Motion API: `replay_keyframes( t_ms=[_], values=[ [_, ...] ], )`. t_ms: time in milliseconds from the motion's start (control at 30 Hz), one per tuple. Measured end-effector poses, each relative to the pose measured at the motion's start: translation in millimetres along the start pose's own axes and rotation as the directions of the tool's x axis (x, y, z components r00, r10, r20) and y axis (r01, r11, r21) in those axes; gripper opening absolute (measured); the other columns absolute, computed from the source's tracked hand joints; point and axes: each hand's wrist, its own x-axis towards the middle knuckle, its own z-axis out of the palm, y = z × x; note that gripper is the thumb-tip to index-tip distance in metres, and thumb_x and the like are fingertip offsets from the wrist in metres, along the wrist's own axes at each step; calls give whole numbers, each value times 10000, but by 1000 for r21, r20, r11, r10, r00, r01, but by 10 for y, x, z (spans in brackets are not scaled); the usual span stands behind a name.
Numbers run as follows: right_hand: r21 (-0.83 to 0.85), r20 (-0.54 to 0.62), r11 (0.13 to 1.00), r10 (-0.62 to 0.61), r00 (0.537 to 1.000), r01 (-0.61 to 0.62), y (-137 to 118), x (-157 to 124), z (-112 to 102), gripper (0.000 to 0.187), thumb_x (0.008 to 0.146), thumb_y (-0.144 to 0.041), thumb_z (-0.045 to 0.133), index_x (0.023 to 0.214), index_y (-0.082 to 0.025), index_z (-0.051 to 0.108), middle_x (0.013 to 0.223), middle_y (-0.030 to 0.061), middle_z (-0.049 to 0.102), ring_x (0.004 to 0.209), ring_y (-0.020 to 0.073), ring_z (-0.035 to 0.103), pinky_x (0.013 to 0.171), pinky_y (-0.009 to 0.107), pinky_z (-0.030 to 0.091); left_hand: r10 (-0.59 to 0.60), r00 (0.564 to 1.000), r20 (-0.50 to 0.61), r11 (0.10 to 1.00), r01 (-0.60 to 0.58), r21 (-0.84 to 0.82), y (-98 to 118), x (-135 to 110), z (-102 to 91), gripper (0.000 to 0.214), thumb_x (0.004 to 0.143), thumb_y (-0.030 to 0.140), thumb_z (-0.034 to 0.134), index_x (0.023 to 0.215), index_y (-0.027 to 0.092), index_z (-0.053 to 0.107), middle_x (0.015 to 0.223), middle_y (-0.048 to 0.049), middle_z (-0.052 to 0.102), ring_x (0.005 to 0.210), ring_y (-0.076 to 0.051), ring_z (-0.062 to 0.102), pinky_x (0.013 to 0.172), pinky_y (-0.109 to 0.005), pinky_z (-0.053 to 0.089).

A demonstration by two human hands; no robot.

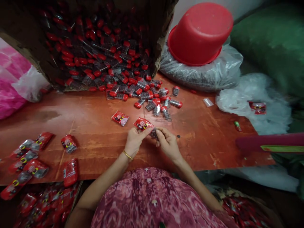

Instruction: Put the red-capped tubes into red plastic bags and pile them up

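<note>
My left hand (135, 141) pinches a small red printed packet (142, 123) at its near edge. My right hand (167, 142) is closed on a small clear vial (154, 133), held against the mouth of that packet. Both hands meet just above the reddish wooden table (95, 133). Another red packet (120, 118) lies flat a little to the left. Beyond the hands, a heap of clear vials with red caps (152, 98) spills out of a tipped cardboard box (99, 50).
Several filled red packets (30, 158) lie at the table's left edge and in a box below (42, 202). An upturned red plastic basin (200, 33) rests on a clear bag of dark parts (204, 74). Crumpled plastic bags (258, 101) sit at right, a pink bag (11, 85) at left.
</note>
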Motion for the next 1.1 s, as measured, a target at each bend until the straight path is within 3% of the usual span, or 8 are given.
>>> replay_keyframes(
  t_ms=[100,267,500,667,767,867,1000,1100],
  values=[
    [42,-99,998,-39,994,43,54,37,90,269,842,-447,497,964,-209,522,629,-46,531,447,78,466,432,210,395,18,999,-33,999,-19,-32,-16,0,22,345,441,307,835,656,119,642,633,-10,666,579,-105,584,640,-240,468],
    [117,41,992,37,998,-41,48,82,84,268,828,-474,502,887,-216,456,536,-90,470,384,73,457,418,208,395,98,995,-12,992,-99,-80,91,34,-7,260,498,265,814,653,140,646,642,17,657,603,-89,576,644,-212,454],
    [-41,-27,997,-61,998,59,27,56,134,226,833,-429,519,824,-207,481,522,-79,449,398,67,404,389,201,324,-2,1000,-30,993,-2,-118,68,38,-33,276,489,309,799,595,132,617,582,18,617,548,-87,544,574,-215,436],
    [73,-39,997,3,999,0,48,130,250,293,794,-488,551,815,-216,446,491,-98,441,354,67,418,361,195,327,-22,999,36,998,25,-64,-5,34,-41,315,511,360,789,629,128,610,561,17,600,462,-81,492,430,-212,386],
    [195,102,979,33,994,-53,28,193,234,355,748,-531,590,836,-213,459,556,-79,525,401,77,511,430,208,415,21,999,39,997,-18,-70,55,29,-72,296,556,367,771,649,133,616,582,14,609,469,-79,500,404,-200,368],
    [246,240,965,35,970,-95,17,235,227,389,712,-535,627,890,-217,490,655,-51,592,470,95,576,506,240,479,70,997,-19,991,-71,-110,116,9,-103,292,539,338,792,664,131,629,653,0,649,590,-89,571,530,-192,438],
    [179,184,983,-1,983,-32,68,300,346,368,688,-534,649,777,-216,487,591,-52,569,442,99,531,445,228,444,14,1000,-18,989,-16,-144,117,-31,-138,307,536,328,803,709,135,638,680,-2,670,636,-106,605,602,-212,459],
    [-91,111,983,-146,983,156,100,399,348,341,729,-529,614,725,-202,520,622,-9,585,520,126,541,516,259,456,-39,997,-63,978,25,-207,180,-26,-275,310,533,309,810,748,154,649,749,-16,702,731,-137,649,706,-241,488]
  ],
)
